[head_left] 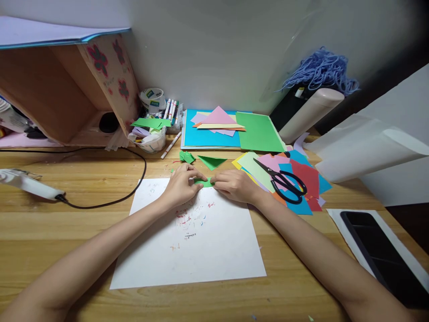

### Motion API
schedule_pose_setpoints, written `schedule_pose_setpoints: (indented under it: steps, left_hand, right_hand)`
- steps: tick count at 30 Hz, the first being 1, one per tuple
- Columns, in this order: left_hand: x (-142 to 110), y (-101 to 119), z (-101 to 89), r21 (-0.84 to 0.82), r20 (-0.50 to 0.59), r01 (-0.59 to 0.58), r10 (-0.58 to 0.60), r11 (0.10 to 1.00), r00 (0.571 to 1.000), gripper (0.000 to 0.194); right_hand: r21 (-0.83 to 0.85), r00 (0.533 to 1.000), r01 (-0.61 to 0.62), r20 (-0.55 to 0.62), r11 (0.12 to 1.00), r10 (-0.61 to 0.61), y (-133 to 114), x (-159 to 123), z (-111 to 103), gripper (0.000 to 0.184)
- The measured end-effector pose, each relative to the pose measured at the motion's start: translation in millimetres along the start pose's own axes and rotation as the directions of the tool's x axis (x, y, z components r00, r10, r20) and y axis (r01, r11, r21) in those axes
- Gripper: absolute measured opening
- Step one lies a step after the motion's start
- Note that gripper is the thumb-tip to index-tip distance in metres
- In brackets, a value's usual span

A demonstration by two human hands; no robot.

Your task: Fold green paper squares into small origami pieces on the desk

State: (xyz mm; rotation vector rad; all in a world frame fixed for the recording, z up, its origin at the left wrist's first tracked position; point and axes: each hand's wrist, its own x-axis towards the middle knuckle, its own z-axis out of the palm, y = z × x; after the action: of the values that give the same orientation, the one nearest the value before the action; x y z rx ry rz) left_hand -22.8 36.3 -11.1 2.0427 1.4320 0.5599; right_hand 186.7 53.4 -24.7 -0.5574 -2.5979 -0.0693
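A small piece of green paper (205,183) lies at the far edge of a white sheet (201,259) that bears coloured marks. My left hand (183,183) pinches its left side between thumb and fingers. On its right side, the bent fingers of my right hand (234,184) hold the same piece; the right thumb is mostly hidden. Just beyond my hands lie a folded green paper triangle (212,162) and a little stack of green scraps (187,157).
Black-handled scissors (284,181) rest on coloured paper scraps (306,183) at right. Behind are paper sheets (261,134), a scrap tub (149,142) and a marker (171,145). A phone (378,250) lies at right, a glue gun (33,185) with its cord at left, beside a cardboard box (114,80).
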Motion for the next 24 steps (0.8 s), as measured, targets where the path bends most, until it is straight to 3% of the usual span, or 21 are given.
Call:
schedule_pose_setpoints:
  steps: [15, 24]
  left_hand:
    - [0.5, 1.0, -2.5, -0.026, 0.022, 0.005, -0.005, 1.0, 1.0, 0.024]
    - [1.9, 0.2, -5.3, -0.035, 0.052, 0.004, -0.002, 0.999, 0.999, 0.028]
  right_hand:
    - [0.03, 1.0, -0.017, 0.017, 0.999, 0.016, 2.7, -6.9, 0.3, 0.021]
    - [0.223, 0.986, -0.162, -0.01, 0.961, 0.169, -1.0, -4.8, -2.2, 0.018]
